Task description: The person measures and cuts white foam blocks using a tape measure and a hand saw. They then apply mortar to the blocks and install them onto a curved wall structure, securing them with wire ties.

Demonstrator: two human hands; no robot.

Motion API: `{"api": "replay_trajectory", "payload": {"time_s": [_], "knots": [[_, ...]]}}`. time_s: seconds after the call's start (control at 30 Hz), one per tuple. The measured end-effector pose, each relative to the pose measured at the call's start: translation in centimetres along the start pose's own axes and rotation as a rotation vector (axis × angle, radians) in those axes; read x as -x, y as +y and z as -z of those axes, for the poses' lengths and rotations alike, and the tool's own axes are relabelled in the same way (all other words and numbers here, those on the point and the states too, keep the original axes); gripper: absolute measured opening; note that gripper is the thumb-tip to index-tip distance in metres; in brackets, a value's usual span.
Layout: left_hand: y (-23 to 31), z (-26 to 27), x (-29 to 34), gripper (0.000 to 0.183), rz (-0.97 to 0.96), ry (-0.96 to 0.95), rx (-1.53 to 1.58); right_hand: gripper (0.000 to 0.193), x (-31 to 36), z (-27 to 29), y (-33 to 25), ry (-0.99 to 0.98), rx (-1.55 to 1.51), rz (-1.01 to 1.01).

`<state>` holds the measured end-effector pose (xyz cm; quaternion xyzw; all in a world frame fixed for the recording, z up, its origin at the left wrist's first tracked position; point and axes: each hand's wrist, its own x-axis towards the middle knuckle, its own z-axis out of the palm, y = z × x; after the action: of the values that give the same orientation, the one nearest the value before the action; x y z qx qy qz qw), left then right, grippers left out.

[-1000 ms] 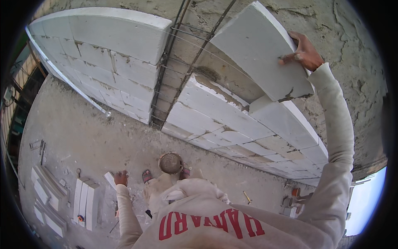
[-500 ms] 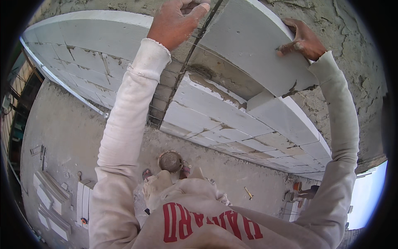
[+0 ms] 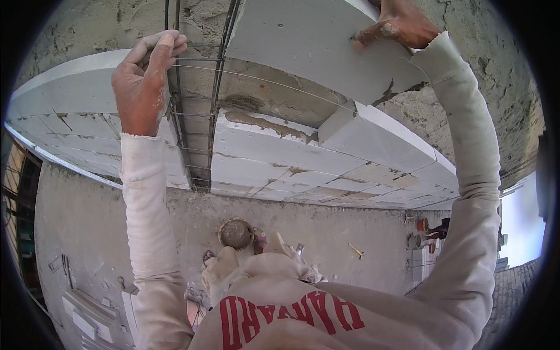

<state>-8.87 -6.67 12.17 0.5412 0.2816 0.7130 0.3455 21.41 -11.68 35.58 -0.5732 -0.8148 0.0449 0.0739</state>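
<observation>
A large pale aerated-concrete block (image 3: 309, 49) stands above the gap in the upper course of the wall, its top out of view. My right hand (image 3: 402, 26) grips its right part, thumb on the near face and fingers behind the edge. My left hand (image 3: 143, 87) is raised by the vertical steel rebar (image 3: 217, 81), its fingers curled and pinched together. A thin white string (image 3: 256, 79) stretches from beside those fingertips, across the rebar, to a laid block (image 3: 379, 137). Whatever sits in the pinch is too small to make out. Grey mortar (image 3: 271, 127) coats part of the course below.
Another block wall (image 3: 64, 93) lies left of the rebar. Behind is a rough rendered wall (image 3: 466, 99). Below, a mortar bucket (image 3: 235, 233) stands by my feet, a yellow-handled tool (image 3: 356, 251) lies on the floor, and spare blocks (image 3: 87, 315) lie lower left. Another person's legs (image 3: 437, 230) show at right.
My left hand has moved left, from near the block's left edge to beyond the rebar. My right hand stays on the block. The whole view has shifted.
</observation>
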Motion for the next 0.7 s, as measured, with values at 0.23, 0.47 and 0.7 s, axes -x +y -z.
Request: {"api": "replay_trajectory", "payload": {"time_s": [0.23,0.47,0.7], "knots": [[-0.6,0.9,11.9,0.036,0.432,-0.424,0.073,0.084,7.3,3.3,-6.2,0.18,-0.287,-0.12],[1.5,-11.2,15.4,0.076,0.232,-0.454,0.593,0.086,16.5,-2.1,-4.5,0.293,-0.644,-0.334],[0.0,-13.3,24.9,0.077,0.602,-0.642,0.474,0.08,29.5,-15.8,2.6,0.354,-0.754,-0.582]]}}
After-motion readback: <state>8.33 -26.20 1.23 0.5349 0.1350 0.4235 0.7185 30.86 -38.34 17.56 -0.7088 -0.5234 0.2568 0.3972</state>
